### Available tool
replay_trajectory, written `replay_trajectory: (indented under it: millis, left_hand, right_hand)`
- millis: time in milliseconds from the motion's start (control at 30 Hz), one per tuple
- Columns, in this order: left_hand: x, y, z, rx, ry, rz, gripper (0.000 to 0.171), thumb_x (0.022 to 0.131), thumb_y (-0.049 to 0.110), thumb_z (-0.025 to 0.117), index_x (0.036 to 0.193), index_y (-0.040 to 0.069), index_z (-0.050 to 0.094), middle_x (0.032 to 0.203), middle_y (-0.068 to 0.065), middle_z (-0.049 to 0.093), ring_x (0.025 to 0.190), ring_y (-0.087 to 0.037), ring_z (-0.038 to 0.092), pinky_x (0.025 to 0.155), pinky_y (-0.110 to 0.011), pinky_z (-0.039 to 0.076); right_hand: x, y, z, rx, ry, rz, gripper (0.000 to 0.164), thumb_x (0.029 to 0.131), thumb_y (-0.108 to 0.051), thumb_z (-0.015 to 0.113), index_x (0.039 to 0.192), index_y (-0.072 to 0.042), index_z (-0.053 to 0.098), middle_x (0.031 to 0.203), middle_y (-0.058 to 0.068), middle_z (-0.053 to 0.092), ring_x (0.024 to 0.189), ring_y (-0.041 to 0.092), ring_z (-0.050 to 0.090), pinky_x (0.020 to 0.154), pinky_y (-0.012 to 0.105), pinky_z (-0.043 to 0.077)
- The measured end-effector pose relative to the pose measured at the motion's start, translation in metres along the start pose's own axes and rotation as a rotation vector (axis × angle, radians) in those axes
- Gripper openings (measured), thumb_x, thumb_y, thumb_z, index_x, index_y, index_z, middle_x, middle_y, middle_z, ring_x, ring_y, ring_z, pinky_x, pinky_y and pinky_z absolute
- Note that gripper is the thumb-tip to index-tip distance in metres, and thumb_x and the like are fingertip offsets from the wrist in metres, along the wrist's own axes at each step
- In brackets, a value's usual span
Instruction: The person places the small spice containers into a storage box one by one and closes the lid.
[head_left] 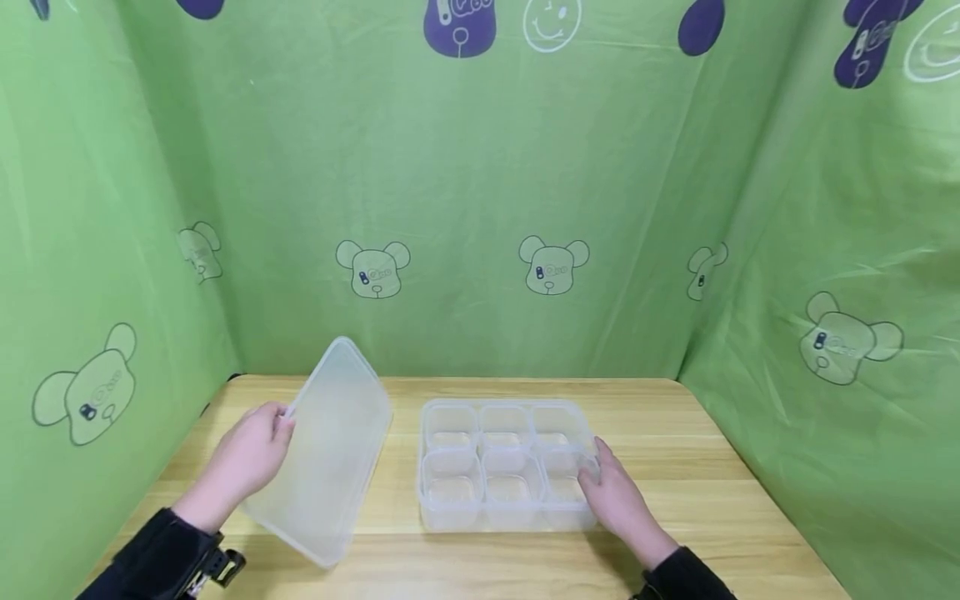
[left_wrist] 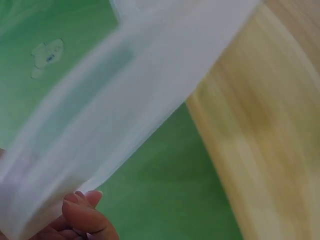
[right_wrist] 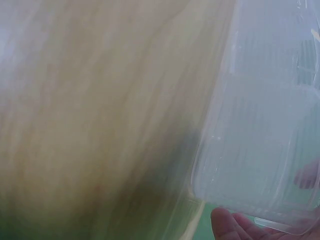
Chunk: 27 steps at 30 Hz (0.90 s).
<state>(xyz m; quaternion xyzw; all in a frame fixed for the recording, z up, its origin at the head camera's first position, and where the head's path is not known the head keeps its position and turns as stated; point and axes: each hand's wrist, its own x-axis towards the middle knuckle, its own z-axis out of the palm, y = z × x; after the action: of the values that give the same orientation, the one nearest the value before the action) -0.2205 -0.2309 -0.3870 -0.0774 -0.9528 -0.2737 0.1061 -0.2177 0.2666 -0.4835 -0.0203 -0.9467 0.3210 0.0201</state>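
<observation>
My left hand (head_left: 255, 446) pinches the edge of a translucent plastic lid (head_left: 330, 458), which stands tilted above the left part of the table. In the left wrist view the thumb and fingers (left_wrist: 90, 217) grip the rim of the lid (left_wrist: 125, 90). A clear plastic storage box (head_left: 510, 518) with several square compartments sits in the middle of the table, its top uncovered. My right hand (head_left: 618, 500) holds the box's right side, the thumb over the rim and the fingers outside. The right wrist view shows fingertips (right_wrist: 225, 222) against the wall of the box (right_wrist: 250, 145).
The light wooden table (head_left: 637, 408) reaches back to a green cloth wall (head_left: 465, 333) printed with bear faces. Green cloth also hangs on the left and right sides. A dark strap with a buckle (head_left: 225, 567) is on the left wrist.
</observation>
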Motion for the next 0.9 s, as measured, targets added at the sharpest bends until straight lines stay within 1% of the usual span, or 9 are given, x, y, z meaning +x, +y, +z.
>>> replay_trajectory:
  millis: [133,233,367,433,500,600,800,900]
  left_hand:
    - [-0.003,0.014,-0.002,0.005,0.038,0.046,0.028,0.101,0.012,0.053,0.116,-0.011,0.059,0.092,-0.014,0.060,0.078,-0.025,0.056,0.068,-0.046,0.051]
    - [-0.001,0.022,-0.004,0.010,0.066,0.076,0.026,0.101,0.012,0.054,0.115,-0.009,0.060,0.091,-0.012,0.060,0.074,-0.023,0.054,0.063,-0.041,0.049]
    - [0.005,0.029,-0.004,0.030,0.103,0.114,0.024,0.100,0.012,0.055,0.113,-0.008,0.062,0.092,-0.012,0.060,0.074,-0.023,0.054,0.062,-0.040,0.049]
    - [0.009,0.033,-0.003,0.037,0.112,0.139,0.022,0.099,0.010,0.057,0.112,-0.008,0.062,0.094,-0.013,0.060,0.076,-0.023,0.056,0.065,-0.042,0.051]
    - [0.013,0.037,-0.001,0.049,0.124,0.170,0.021,0.098,0.009,0.059,0.110,-0.008,0.063,0.095,-0.014,0.061,0.078,-0.025,0.058,0.069,-0.045,0.053]
    - [0.016,0.047,0.003,0.062,0.146,0.214,0.020,0.096,0.007,0.060,0.109,-0.008,0.063,0.095,-0.015,0.062,0.078,-0.025,0.059,0.071,-0.045,0.054]
    - [0.023,0.067,0.014,0.068,0.188,0.280,0.015,0.094,0.005,0.063,0.105,-0.004,0.065,0.089,-0.009,0.059,0.072,-0.019,0.054,0.065,-0.036,0.050]
    - [0.027,0.076,0.021,0.087,0.223,0.346,0.014,0.093,0.004,0.065,0.105,-0.003,0.066,0.090,-0.008,0.059,0.073,-0.018,0.055,0.064,-0.034,0.051]
  right_hand:
    - [0.000,-0.001,0.000,0.004,-0.004,0.002,0.069,0.103,-0.022,0.044,0.154,0.011,0.011,0.153,0.039,0.023,0.139,0.053,0.028,0.113,0.062,0.024]
    - [0.000,-0.001,-0.001,0.001,-0.004,-0.001,0.069,0.103,-0.022,0.045,0.153,0.012,0.011,0.152,0.039,0.025,0.139,0.054,0.029,0.113,0.062,0.024]
    - [0.000,0.000,-0.001,-0.007,-0.003,-0.003,0.069,0.104,-0.023,0.044,0.153,0.012,0.011,0.152,0.039,0.025,0.139,0.054,0.029,0.113,0.062,0.024]
    - [0.000,0.000,-0.001,-0.006,-0.005,-0.003,0.069,0.104,-0.023,0.044,0.154,0.012,0.011,0.153,0.038,0.024,0.139,0.054,0.028,0.113,0.062,0.023]
    - [0.000,0.001,0.000,-0.001,-0.006,-0.002,0.069,0.104,-0.023,0.044,0.154,0.011,0.010,0.154,0.038,0.023,0.140,0.053,0.027,0.113,0.062,0.023]
    - [0.000,0.001,0.000,0.004,-0.006,-0.004,0.069,0.103,-0.022,0.045,0.154,0.012,0.010,0.154,0.038,0.023,0.140,0.052,0.027,0.113,0.061,0.023]
    - [0.000,0.000,-0.001,0.010,-0.001,-0.008,0.070,0.103,-0.022,0.045,0.153,0.012,0.011,0.154,0.038,0.023,0.140,0.052,0.027,0.114,0.061,0.023]
    - [0.000,0.000,-0.001,0.013,-0.001,-0.009,0.070,0.103,-0.022,0.045,0.153,0.012,0.010,0.154,0.038,0.022,0.140,0.053,0.026,0.114,0.061,0.022]
